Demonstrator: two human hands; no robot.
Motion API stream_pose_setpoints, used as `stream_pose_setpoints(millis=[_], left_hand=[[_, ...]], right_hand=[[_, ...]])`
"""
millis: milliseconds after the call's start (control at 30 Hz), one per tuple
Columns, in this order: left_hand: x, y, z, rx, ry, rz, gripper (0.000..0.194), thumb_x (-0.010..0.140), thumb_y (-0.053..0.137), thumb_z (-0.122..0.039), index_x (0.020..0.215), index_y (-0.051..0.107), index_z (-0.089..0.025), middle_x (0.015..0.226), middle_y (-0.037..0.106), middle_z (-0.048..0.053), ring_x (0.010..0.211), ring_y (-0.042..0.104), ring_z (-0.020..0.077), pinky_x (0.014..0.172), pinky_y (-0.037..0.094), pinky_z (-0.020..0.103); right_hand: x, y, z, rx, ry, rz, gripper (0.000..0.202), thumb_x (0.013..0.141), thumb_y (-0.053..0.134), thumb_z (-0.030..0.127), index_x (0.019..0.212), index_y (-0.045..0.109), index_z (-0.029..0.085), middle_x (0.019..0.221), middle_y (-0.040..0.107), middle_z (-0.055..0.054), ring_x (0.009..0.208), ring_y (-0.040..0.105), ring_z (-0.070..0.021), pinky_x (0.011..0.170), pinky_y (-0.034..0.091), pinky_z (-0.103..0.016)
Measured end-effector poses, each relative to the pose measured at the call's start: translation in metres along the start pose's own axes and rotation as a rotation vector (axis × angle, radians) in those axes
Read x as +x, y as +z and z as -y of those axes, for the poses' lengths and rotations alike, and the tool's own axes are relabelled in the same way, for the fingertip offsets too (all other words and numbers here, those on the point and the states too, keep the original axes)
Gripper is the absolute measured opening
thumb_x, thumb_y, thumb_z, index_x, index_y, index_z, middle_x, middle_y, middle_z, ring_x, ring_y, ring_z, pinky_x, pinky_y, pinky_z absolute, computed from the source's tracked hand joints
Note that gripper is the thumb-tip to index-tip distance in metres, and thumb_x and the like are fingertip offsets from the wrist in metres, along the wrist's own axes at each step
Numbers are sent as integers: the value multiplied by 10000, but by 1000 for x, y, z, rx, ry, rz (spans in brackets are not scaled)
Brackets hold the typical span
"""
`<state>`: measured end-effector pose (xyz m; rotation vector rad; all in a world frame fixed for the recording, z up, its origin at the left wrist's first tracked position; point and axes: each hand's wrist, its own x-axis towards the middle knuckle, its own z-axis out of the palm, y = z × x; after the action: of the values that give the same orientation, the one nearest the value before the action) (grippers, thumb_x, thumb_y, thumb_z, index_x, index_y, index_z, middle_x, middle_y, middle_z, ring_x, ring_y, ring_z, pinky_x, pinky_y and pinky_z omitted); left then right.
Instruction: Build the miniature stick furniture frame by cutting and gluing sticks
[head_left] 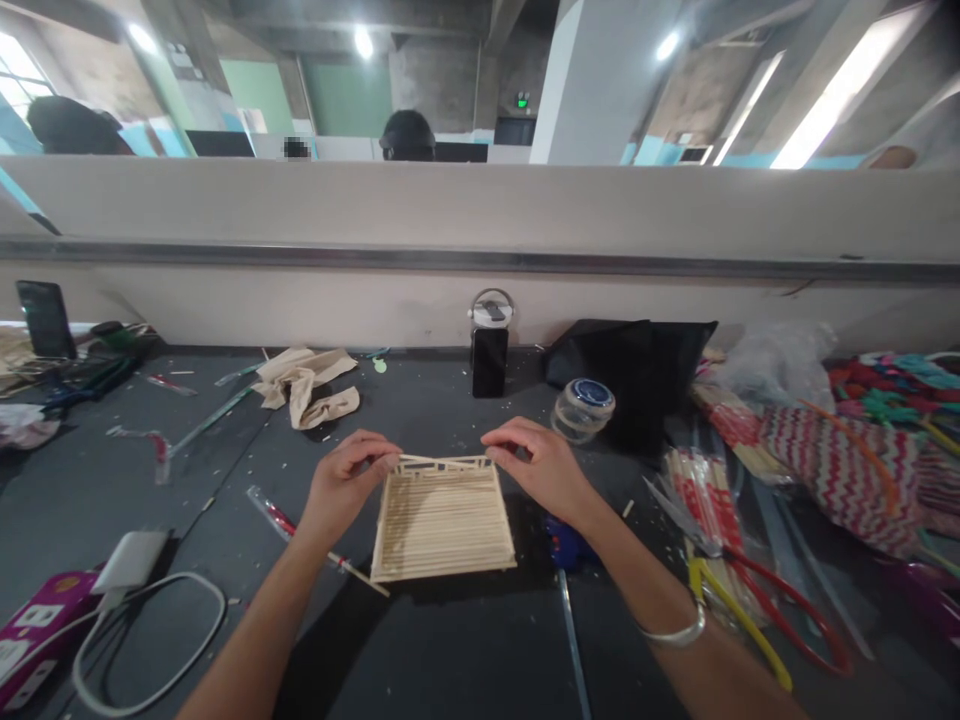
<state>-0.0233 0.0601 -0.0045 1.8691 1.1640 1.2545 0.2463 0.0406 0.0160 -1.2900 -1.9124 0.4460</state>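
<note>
A shallow tray-like frame [444, 520] built of thin pale wooden sticks lies in the middle of the dark table. Along its far edge is a low lattice of short sticks, with a long stick [442, 461] on top. My left hand [351, 485] pinches the far left corner, thumb and fingers together. At the far right corner my right hand [536, 465] has its thumb and forefinger close to the end of the top stick. A blue glue gun [564, 545] lies beneath my right wrist, partly hidden.
Red-handled scissors [780, 600], yellow-handled pliers [739, 615] and packed sticks [701, 490] lie at right. A jar [583, 408], a phone [489, 362] and a crumpled cloth [307, 385] stand or lie behind. A white charger [133, 562] with its cable is at left.
</note>
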Motion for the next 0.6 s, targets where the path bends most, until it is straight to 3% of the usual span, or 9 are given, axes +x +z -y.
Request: stream_pose_setpoints(millis=[200, 600], left_hand=[[-3, 2, -2, 6, -37, -67, 132, 803, 661, -307, 786, 742, -204, 825, 661, 31, 795, 591, 176, 684, 437, 275], [-6, 6, -1, 13, -47, -70, 148, 812, 653, -323, 790, 742, -206, 828, 665, 33, 798, 600, 179, 700, 451, 277]], right_hand=[[-5, -2, 6, 17, -14, 33, 75, 848, 632, 227, 880, 699, 233, 880, 675, -9, 780, 618, -144, 688, 468, -261], [-6, 5, 6, -65, -24, 6, 107, 862, 603, 201, 817, 691, 241, 812, 666, -1, 793, 613, -153, 718, 453, -274]])
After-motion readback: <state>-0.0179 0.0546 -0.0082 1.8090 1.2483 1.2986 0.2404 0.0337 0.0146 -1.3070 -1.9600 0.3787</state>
